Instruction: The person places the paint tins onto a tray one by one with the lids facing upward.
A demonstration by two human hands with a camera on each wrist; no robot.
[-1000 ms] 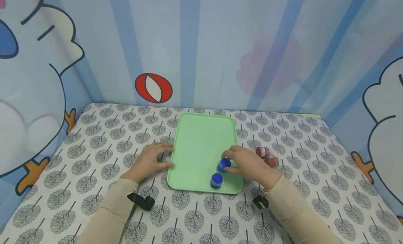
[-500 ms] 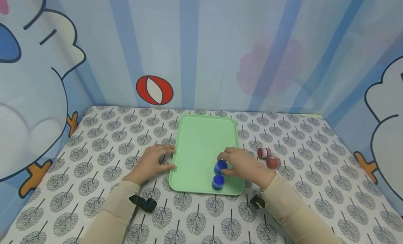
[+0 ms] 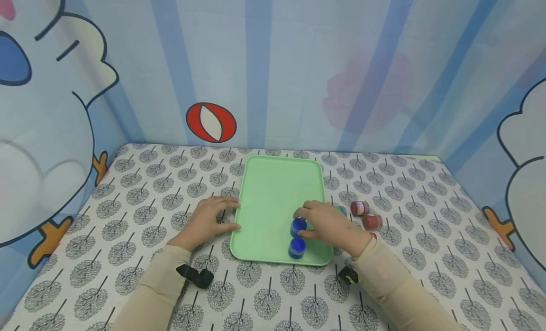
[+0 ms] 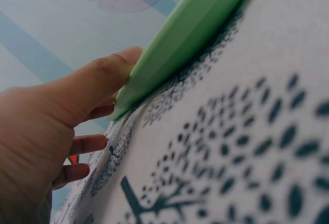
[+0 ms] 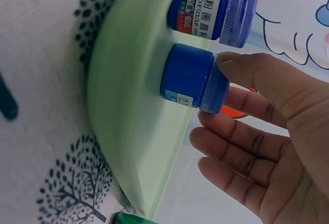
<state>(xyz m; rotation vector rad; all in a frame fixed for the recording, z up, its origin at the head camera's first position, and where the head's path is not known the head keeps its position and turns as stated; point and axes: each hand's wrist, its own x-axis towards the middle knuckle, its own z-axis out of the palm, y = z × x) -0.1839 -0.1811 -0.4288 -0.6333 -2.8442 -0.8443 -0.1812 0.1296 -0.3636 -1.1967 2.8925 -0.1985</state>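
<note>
A pale green tray point(image 3: 277, 188) lies on the tree-patterned tablecloth. Two blue paint jars stand near its front right corner. My right hand point(image 3: 326, 222) holds the farther blue jar point(image 3: 298, 225) by its lid. In the right wrist view my thumb point(image 5: 247, 67) presses that jar's lid point(image 5: 213, 88), with the other fingers alongside; the jar point(image 5: 187, 80) sits on the tray point(image 5: 128, 106). The nearer blue jar point(image 3: 296, 248) stands free, also seen labelled point(image 5: 213, 5). My left hand point(image 3: 211, 218) rests flat beside the tray, thumb point(image 4: 103, 75) against its left rim point(image 4: 185, 34).
Two red jars point(image 3: 359, 207) point(image 3: 371, 221) lie on the cloth right of the tray, with a teal-lidded one point(image 3: 341, 209) partly hidden behind my right hand. Blue cartoon curtains close in the back and both sides of the table.
My right hand has carried the blue jar slightly left, so it now stands almost straight behind the nearer blue jar. The left hand has stayed at the tray's rim.
</note>
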